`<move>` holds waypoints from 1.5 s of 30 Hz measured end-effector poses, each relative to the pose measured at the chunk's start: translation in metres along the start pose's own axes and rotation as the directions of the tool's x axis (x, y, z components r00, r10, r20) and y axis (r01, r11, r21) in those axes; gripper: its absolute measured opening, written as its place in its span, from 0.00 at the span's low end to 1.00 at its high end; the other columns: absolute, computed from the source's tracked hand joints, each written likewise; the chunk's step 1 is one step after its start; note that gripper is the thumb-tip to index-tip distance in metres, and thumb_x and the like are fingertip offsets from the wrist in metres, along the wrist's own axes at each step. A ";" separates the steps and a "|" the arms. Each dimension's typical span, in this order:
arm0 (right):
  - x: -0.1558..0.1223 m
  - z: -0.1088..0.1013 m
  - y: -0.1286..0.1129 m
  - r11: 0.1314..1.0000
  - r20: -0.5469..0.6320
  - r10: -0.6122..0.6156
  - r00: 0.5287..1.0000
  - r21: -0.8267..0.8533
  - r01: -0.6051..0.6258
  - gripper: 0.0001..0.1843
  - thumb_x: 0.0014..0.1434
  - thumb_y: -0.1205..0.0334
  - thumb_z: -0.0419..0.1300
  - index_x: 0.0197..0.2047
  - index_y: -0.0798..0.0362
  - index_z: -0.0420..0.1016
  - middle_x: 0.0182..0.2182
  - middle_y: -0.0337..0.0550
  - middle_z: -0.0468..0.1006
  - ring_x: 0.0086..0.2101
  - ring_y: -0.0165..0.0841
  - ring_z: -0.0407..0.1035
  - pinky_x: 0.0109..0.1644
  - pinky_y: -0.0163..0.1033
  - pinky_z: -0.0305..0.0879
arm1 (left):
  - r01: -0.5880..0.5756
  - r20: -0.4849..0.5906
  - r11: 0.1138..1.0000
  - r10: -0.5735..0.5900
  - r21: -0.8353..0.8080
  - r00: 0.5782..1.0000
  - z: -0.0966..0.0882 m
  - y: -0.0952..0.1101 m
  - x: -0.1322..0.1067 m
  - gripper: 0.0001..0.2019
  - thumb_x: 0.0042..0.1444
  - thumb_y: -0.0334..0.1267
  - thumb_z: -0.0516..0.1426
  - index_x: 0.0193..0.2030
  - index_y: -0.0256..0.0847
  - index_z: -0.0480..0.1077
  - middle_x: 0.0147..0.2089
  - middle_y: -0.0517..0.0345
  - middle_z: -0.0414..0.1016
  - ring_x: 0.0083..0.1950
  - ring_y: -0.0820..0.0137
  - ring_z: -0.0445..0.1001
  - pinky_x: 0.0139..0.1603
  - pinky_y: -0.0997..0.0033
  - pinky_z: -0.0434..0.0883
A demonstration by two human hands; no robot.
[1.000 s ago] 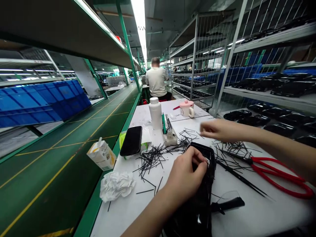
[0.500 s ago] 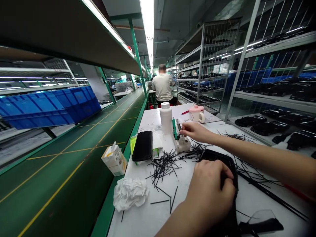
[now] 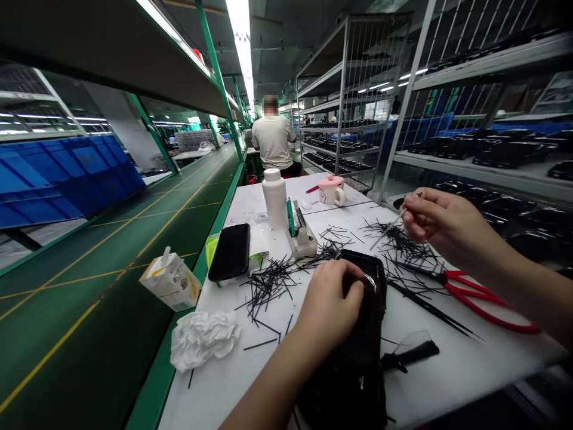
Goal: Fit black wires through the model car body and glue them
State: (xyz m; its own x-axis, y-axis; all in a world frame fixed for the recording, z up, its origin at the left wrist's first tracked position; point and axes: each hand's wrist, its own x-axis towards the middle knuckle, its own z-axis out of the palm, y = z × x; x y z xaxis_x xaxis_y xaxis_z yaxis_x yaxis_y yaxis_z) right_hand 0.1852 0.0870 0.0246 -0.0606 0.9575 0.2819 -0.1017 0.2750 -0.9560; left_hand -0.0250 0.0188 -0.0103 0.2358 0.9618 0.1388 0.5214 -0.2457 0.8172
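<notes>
Since the earlier frame, our right hand [image 3: 450,224] has swung away from the small white holder [image 3: 303,243] and now hangs out to the right, above a heap of thin black sticks [image 3: 405,248]. Its thumb and fingers are pinched closed on a single stick [image 3: 388,229], which slants down and away from the hand toward the heap. Our left hand [image 3: 326,304] is curled firmly over a glossy black case [image 3: 369,316], with the fingers bent around its upper edge beside a small shiny metal spot [image 3: 369,282]. That case lies on the white surface [image 3: 483,358] under the left hand and runs down toward us, between our two hands.

Just right of the case, below the right hand, are red-handled scissors [image 3: 474,298] and long black tweezers [image 3: 430,307], both lying among loose sticks. More sticks are scattered left of the left hand, near a crumpled tissue [image 3: 203,339], a juice carton [image 3: 170,280] and a black phone [image 3: 230,252]. Farther ahead of the hands stand a white bottle [image 3: 274,198] and a pink-lidded mug [image 3: 332,191]. Beyond them, a co-worker [image 3: 273,134] sits with their back to us.
</notes>
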 end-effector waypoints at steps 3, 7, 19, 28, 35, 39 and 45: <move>-0.032 -0.011 0.005 0.993 -0.001 0.116 0.993 0.036 -0.116 0.18 0.54 0.51 0.70 0.29 0.52 0.68 0.22 0.34 0.70 0.18 0.23 0.59 0.20 0.30 0.56 | 0.007 -0.005 1.000 -0.007 0.015 1.000 0.000 -0.002 0.002 0.06 0.58 0.30 0.55 0.40 0.43 0.70 0.46 0.58 0.75 0.54 0.62 0.69 0.57 0.60 0.64; -0.056 -0.015 0.023 0.988 0.067 0.157 0.985 -0.018 -0.156 0.19 0.55 0.48 0.69 0.28 0.53 0.69 0.22 0.35 0.72 0.18 0.24 0.62 0.21 0.31 0.60 | 0.004 0.000 0.999 -0.004 0.034 1.000 0.000 -0.003 0.003 0.07 0.59 0.31 0.55 0.41 0.44 0.71 0.47 0.59 0.76 0.55 0.63 0.70 0.57 0.61 0.65; -0.080 -0.004 0.038 0.974 0.185 0.178 0.967 -0.174 -0.146 0.18 0.64 0.48 0.62 0.29 0.51 0.66 0.25 0.35 0.74 0.21 0.25 0.66 0.29 0.33 0.65 | -0.008 0.027 0.998 0.006 0.068 1.000 0.000 -0.001 0.003 0.07 0.59 0.30 0.55 0.41 0.45 0.72 0.46 0.60 0.77 0.54 0.63 0.71 0.57 0.61 0.65; -0.080 -0.006 0.046 0.966 0.206 0.171 0.963 -0.225 -0.124 0.17 0.65 0.48 0.60 0.31 0.51 0.67 0.26 0.34 0.74 0.23 0.24 0.66 0.31 0.32 0.64 | 0.002 0.036 0.998 -0.005 0.068 0.999 -0.004 0.001 0.005 0.07 0.59 0.31 0.55 0.41 0.45 0.72 0.47 0.59 0.77 0.54 0.63 0.72 0.58 0.61 0.65; -0.081 -0.003 0.044 0.962 0.223 0.170 0.960 -0.248 -0.112 0.17 0.64 0.46 0.60 0.32 0.51 0.68 0.27 0.37 0.74 0.23 0.27 0.67 0.30 0.34 0.65 | 0.043 -0.034 0.999 -0.042 0.026 0.999 -0.017 -0.001 0.008 0.06 0.60 0.32 0.55 0.40 0.44 0.73 0.48 0.59 0.78 0.54 0.63 0.73 0.61 0.58 0.65; -0.074 -0.008 0.039 0.977 0.202 0.111 0.973 -0.202 -0.070 0.17 0.62 0.48 0.62 0.30 0.51 0.69 0.24 0.38 0.72 0.22 0.29 0.66 0.28 0.36 0.66 | 0.067 -0.097 0.998 -0.065 0.012 0.993 -0.031 -0.006 0.014 0.06 0.60 0.34 0.55 0.40 0.43 0.73 0.46 0.57 0.79 0.52 0.64 0.76 0.59 0.59 0.69; -0.055 -0.014 0.024 0.996 0.176 -0.016 0.984 -0.081 0.030 0.15 0.61 0.49 0.64 0.29 0.49 0.70 0.23 0.36 0.70 0.22 0.27 0.65 0.25 0.33 0.65 | 0.136 -0.351 0.972 -0.061 0.193 0.935 -0.068 -0.026 0.022 0.07 0.60 0.36 0.53 0.40 0.42 0.73 0.45 0.56 0.80 0.49 0.65 0.78 0.55 0.65 0.72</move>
State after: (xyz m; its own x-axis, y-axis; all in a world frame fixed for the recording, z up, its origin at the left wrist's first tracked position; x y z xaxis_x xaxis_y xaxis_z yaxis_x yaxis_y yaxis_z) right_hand 0.2000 0.0425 -0.0152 -0.2330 0.9229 0.3066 -0.0230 0.3100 -0.9505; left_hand -0.0892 0.0549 0.0097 -0.0990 0.9560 0.2760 0.6972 -0.1313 0.7048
